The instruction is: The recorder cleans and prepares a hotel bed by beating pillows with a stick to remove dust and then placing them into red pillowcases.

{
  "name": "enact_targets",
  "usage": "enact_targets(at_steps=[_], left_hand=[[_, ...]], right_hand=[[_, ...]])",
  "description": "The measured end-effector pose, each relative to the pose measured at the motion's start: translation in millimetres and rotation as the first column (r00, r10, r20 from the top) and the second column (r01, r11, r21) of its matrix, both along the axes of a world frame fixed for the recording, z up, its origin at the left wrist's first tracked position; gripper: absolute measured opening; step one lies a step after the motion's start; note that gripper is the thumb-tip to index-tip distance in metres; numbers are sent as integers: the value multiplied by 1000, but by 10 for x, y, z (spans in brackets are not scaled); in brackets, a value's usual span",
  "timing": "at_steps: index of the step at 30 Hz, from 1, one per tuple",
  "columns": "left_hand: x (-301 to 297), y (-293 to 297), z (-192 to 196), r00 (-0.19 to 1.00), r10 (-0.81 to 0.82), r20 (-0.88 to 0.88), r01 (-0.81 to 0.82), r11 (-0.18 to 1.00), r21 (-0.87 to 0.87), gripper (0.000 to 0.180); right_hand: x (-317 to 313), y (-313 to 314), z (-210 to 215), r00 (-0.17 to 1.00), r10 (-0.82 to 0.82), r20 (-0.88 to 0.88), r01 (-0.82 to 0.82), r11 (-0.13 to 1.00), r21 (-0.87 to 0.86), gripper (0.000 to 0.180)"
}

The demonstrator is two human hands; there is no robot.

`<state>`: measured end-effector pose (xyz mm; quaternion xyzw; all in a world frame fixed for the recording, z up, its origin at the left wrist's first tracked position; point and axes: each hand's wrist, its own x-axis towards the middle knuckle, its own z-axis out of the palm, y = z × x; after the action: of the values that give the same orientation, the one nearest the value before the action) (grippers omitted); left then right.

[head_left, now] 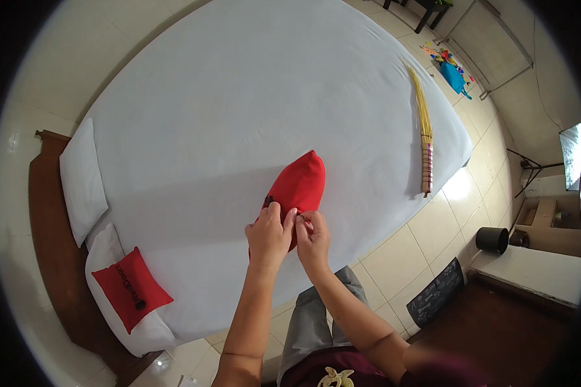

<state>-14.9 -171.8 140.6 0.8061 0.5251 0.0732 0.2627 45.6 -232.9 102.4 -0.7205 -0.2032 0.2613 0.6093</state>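
Note:
A red cushion with dark print is held up in front of me over the near edge of the bed, one pointed corner facing away. My left hand grips its near side, fingers curled over the cloth. Beside it, my right hand pinches the cushion's near edge between thumb and fingertips. The two hands almost touch. Whatever detail lies under the right fingertips is too small to make out.
White sheeting covers the bed. A second red cushion rests on a white pillow by the wooden headboard. A stick broom lies along the bed's right side. A black bin stands at right.

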Motion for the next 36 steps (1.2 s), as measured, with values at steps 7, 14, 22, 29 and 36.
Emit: enact_targets(at_steps=[7,14,22,29,36], left_hand=[[-36,78,29,933,239,270,-158,944,-289,35],[-186,-30,-544,830,463,310,-311,847,-432,37],[91,-19,-379,830,367,421,-357,928,-105,27],[233,-26,-432,854,207,477,-302,944,133,26],[184,-118,-288,805,372,462,-300,927,-223,27]], right_hand=[[206,230,356,916,256,310,-270,963,2,7],[206,221,-58,864,478,161,-460,877,-138,9],[341,311,69,876,358,323,-351,933,-80,7],[592,309,17,897,401,189,-362,908,-209,8],[711,333,55,749,505,-429,-560,829,-1,10]])
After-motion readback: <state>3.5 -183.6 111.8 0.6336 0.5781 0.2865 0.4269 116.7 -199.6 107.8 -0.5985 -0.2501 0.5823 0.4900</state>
